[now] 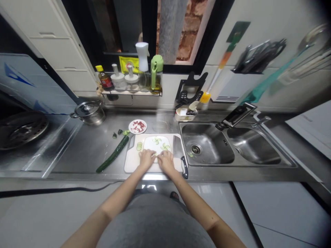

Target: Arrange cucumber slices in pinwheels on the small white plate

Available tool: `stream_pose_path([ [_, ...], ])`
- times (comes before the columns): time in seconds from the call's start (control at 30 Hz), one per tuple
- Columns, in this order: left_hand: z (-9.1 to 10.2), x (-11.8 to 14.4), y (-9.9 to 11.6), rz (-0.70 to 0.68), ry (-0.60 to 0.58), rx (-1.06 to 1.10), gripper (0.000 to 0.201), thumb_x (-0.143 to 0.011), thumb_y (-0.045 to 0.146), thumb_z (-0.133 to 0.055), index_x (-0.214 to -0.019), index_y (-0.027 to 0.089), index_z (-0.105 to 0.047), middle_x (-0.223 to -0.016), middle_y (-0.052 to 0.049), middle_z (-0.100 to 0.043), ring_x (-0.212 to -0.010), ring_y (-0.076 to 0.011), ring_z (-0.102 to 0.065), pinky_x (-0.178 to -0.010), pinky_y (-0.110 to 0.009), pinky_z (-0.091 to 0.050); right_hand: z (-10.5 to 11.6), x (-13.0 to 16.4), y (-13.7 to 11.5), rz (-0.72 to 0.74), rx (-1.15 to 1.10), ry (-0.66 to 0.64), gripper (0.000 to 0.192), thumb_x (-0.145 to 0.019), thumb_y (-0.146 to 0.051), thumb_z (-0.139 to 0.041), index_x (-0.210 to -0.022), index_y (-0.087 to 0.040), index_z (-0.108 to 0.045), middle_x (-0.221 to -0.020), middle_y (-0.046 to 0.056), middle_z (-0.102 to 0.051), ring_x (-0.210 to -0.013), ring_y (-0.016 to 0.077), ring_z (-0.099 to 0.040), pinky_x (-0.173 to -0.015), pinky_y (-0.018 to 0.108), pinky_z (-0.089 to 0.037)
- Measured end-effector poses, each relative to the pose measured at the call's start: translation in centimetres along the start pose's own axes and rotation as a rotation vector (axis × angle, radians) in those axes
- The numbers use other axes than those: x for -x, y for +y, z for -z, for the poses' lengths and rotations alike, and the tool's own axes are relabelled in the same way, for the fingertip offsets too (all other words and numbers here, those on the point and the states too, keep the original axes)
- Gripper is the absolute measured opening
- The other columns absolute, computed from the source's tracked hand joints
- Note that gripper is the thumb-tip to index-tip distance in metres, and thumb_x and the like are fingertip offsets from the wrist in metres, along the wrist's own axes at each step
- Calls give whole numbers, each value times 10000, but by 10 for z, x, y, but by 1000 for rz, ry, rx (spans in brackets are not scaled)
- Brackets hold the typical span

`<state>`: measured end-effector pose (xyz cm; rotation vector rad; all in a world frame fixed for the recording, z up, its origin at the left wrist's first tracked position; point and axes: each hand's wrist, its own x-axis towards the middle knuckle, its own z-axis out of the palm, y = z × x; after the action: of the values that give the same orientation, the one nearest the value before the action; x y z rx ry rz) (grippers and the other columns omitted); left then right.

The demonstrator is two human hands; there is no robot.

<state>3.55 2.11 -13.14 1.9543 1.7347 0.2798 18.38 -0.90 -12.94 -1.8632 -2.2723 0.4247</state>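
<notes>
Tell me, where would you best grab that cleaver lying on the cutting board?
Probably by the dark handle of the cleaver, coming from the near edge of the counter. It lies flat along the right side of the cutting board, blade pointing away toward the wall and handle nearest the person, beside the right hand.

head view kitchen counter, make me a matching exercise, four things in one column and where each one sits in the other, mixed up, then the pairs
Things
1. cleaver
2. whole cucumber
3. small plate of red bits
4. steel pot

Places
A. far left of the counter, near the stove
B. on the right edge of the cutting board, beside the sink
C. on the counter behind the cutting board
D. on the counter left of the cutting board, lying at a slant

Pairs: 1-B, 2-D, 3-C, 4-A
</notes>
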Motion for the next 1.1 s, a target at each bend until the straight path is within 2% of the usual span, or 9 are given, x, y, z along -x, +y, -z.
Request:
stream_pose_path([
  [0.43,-1,1,3,16,-6,-20,304,-925,328,-514,-1154,256,-700,-1136,-97,-674,-1125,-280,-507,-982,-436,-300,-1,0,-2,15,59,-29,279,-965,-228,-469,-1105,-240,-710,-1169,106,-539,-1091,261,-372,-936,395,-277],
  [0.73,3,2,8,13,-33,-87,310,-930,329,-494,-1164,262,-686,-1148,-96,-668,-1141,-289,-490,-968,-450,-291,7,-1,-6,91,147,-71,342,-964,-211,-435,-1210,-235,-671,-1198,126,-539,-1125,278,-372,-974,420,-260],
  [0.97,3,2,11,-3,-19,-127,323,-913,270,-472,-1154,251,-687,-1168,-114,-654,-1151,-305,-480,-958,-472,-295,15,-4,-12,186,220,-113,349,-963,-167,-407,-1190,-184,-672,-1170,138,-569,-1149,276,-401,-1021,428,-252],
  [1.1,5,3,11,25,-15,-74,321,-904,258,-485,-1153,268,-688,-1161,-100,-667,-1140,-298,-497,-961,-464,-299,18,-9,-11,252,227,-121,351,-957,-155,-408,-1188,-185,-671,-1152,129,-584,-1163,272,-406,-1045,440,-245],
])
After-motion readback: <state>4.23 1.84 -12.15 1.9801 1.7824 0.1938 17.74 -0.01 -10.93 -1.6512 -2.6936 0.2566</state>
